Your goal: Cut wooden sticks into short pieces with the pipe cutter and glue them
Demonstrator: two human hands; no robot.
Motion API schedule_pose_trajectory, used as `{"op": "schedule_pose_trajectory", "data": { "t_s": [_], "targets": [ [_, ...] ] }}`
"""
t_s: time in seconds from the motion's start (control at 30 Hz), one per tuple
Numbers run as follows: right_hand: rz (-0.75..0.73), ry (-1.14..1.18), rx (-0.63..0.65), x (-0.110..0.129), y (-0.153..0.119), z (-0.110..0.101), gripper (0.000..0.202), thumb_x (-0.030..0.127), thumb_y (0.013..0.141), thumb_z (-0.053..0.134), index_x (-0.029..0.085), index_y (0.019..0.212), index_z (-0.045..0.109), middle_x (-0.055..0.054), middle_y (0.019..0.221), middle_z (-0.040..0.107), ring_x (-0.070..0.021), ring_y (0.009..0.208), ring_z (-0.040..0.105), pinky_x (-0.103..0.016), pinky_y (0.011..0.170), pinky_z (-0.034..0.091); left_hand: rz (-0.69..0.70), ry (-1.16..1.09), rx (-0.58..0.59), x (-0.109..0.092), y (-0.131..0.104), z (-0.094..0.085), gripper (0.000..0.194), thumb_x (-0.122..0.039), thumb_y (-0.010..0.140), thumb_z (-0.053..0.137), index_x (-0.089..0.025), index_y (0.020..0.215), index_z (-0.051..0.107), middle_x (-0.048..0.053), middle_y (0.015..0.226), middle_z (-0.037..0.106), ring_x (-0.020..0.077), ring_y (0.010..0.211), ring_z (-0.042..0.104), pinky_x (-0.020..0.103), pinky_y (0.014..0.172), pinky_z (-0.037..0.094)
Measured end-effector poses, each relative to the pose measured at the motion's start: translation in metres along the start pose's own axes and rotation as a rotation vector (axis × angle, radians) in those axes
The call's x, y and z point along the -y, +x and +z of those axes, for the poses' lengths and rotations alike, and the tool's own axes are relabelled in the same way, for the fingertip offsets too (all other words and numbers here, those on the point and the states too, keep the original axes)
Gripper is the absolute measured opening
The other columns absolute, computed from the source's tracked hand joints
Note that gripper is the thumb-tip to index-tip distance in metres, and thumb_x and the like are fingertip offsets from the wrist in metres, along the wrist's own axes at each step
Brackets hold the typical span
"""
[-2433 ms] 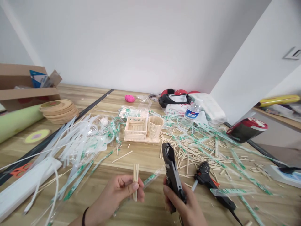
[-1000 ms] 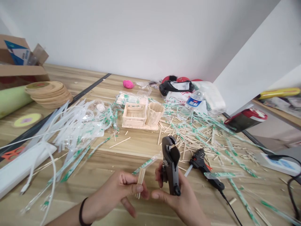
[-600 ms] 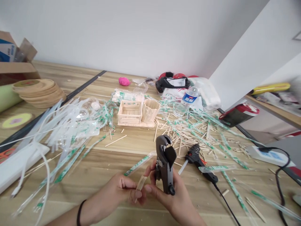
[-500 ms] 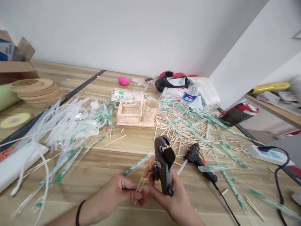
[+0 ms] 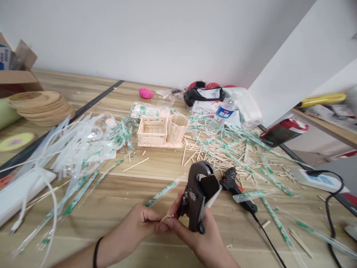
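Observation:
My left hand (image 5: pixel 152 220) pinches a small bundle of short wooden sticks (image 5: pixel 166 217) with thumb and fingers, low in the middle of the view. My right hand (image 5: pixel 199 232) is wrapped round a dark grey hand cutter (image 5: pixel 195 199) with a hooked jaw, held upright. Its thumb and a fingertip also touch the ends of the sticks. The cutter's jaw points up, away from the sticks. Farther back stands a stick-built holder with a square box (image 5: pixel 152 131) and a round cup (image 5: pixel 177 128) on one base.
Loose sticks (image 5: pixel 217 158) and green-printed wrappers (image 5: pixel 164 191) litter the table. A black glue gun (image 5: pixel 238 190) lies to the right, its cord trailing forward. Clear glue sticks (image 5: pixel 75 149) are heaped left. A water bottle (image 5: pixel 223 115) leans at the back; a power strip (image 5: pixel 318 182) sits right.
The stick bundle has tipped from upright to nearly level, its ends now facing up and away. The cutter has turned slightly in my right hand, and both hands stay close together.

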State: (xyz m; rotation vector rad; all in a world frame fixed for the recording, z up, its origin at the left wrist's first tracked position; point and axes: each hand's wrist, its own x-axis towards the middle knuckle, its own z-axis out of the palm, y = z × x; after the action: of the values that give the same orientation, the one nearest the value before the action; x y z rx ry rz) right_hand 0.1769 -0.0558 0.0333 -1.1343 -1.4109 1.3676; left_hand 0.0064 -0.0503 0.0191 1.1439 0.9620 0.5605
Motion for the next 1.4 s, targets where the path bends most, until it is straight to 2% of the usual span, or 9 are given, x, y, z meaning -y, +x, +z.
{"op": "schedule_pose_trajectory", "data": {
  "t_s": [0.2,0.33,0.5,0.67,0.9,1.07,1.17,1.27,1.4],
  "targets": [
    [-0.037,-0.028,-0.113,-0.002,-0.004,0.004,0.022,0.026,0.072,0.069,0.022,0.083,0.050,0.001,0.072,0.064,-0.0150,0.066,0.060,-0.026,0.062,0.049,0.032,0.048,-0.065,-0.001,0.000,0.003,0.024,-0.042,0.079,0.061,-0.026,0.081,0.079,-0.002,0.076,0.075,0.0235,0.074,0.061,0.028,0.072,0.043],
    [-0.075,-0.018,-0.052,0.000,-0.004,0.001,0.020,0.023,0.074,0.067,0.023,0.086,0.051,0.001,0.076,0.063,-0.0142,0.069,0.059,-0.025,0.064,0.049,0.107,0.093,-0.094,0.000,-0.001,0.003,0.023,-0.037,0.082,0.059,-0.025,0.084,0.079,0.001,0.084,0.076,0.0261,0.080,0.064,0.029,0.075,0.045],
    [-0.091,-0.048,0.030,0.000,-0.003,-0.002,0.020,0.019,0.074,0.067,0.023,0.087,0.053,0.001,0.080,0.063,-0.0141,0.073,0.059,-0.025,0.069,0.049,0.214,0.150,-0.091,0.003,-0.002,0.003,0.023,-0.029,0.086,0.054,-0.029,0.094,0.076,0.000,0.088,0.075,0.0254,0.091,0.064,0.032,0.090,0.039],
    [-0.125,-0.144,0.001,-0.005,-0.001,-0.001,0.018,0.013,0.069,0.067,0.020,0.082,0.057,0.001,0.075,0.063,-0.0141,0.068,0.060,-0.023,0.062,0.047,0.219,0.124,-0.129,0.013,0.002,0.004,0.022,-0.032,0.084,0.057,-0.026,0.082,0.078,0.000,0.081,0.076,0.0240,0.079,0.065,0.028,0.075,0.045],
    [-0.003,-0.194,0.014,-0.009,0.000,-0.001,0.020,0.025,0.070,0.072,0.019,0.081,0.057,0.001,0.072,0.063,-0.0137,0.064,0.058,-0.022,0.058,0.045,0.219,0.290,-0.171,0.020,0.005,0.002,0.021,-0.023,0.084,0.056,-0.026,0.086,0.077,0.000,0.080,0.076,0.0213,0.075,0.066,0.025,0.072,0.045],
    [-0.017,-0.158,0.037,-0.016,-0.001,-0.002,0.022,0.020,0.067,0.075,0.020,0.081,0.057,0.002,0.075,0.063,-0.0131,0.067,0.058,-0.021,0.060,0.044,0.354,0.452,-0.266,0.021,-0.002,0.004,0.025,-0.018,0.086,0.051,-0.024,0.082,0.075,0.001,0.076,0.074,0.0186,0.071,0.065,0.024,0.072,0.045],
    [-0.025,-0.156,0.038,-0.017,-0.001,-0.002,0.023,0.021,0.066,0.075,0.020,0.081,0.057,0.002,0.074,0.063,-0.0131,0.066,0.058,-0.021,0.059,0.044,0.396,0.469,-0.243,0.026,-0.002,0.003,0.024,-0.015,0.086,0.049,-0.021,0.085,0.072,0.000,0.076,0.073,0.0159,0.069,0.063,0.021,0.065,0.044],
    [-0.023,-0.161,0.030,-0.016,0.001,-0.002,0.021,0.026,0.070,0.072,0.020,0.082,0.057,0.002,0.073,0.063,-0.0134,0.064,0.057,-0.022,0.058,0.044,0.400,0.482,-0.213,0.028,0.000,0.001,0.026,-0.017,0.088,0.048,-0.018,0.074,0.071,-0.002,0.066,0.069,0.0134,0.061,0.060,0.019,0.059,0.041],
    [-0.010,-0.154,0.023,-0.013,0.003,-0.001,0.021,0.028,0.070,0.072,0.020,0.081,0.057,0.003,0.070,0.060,-0.0116,0.060,0.054,-0.020,0.055,0.042,0.387,0.487,-0.167,0.024,0.002,-0.002,0.029,-0.020,0.089,0.047,-0.017,0.072,0.070,-0.003,0.063,0.066,0.0124,0.059,0.057,0.019,0.058,0.039]
  ]
}}
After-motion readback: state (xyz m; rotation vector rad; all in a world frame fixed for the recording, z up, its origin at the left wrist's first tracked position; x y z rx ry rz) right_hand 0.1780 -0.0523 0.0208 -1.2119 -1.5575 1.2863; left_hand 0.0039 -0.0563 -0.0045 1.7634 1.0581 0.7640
